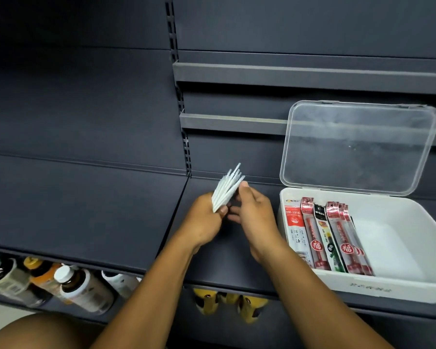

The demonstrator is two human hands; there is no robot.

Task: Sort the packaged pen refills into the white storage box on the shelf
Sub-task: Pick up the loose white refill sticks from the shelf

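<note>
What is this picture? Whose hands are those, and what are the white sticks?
There is no robot here. A person wears a camera on their head, so you see their own two arms reaching forward. The left hand grips a fanned bundle of thin white sticks, probably pen refills. The right hand is beside it, thumb at the sticks' tips; whether it pinches them is unclear. To the right, on the dark shelf, stands a white box with its clear lid open. Packets of refills lie in its left part. Bottles sit on the shelf below.
</note>
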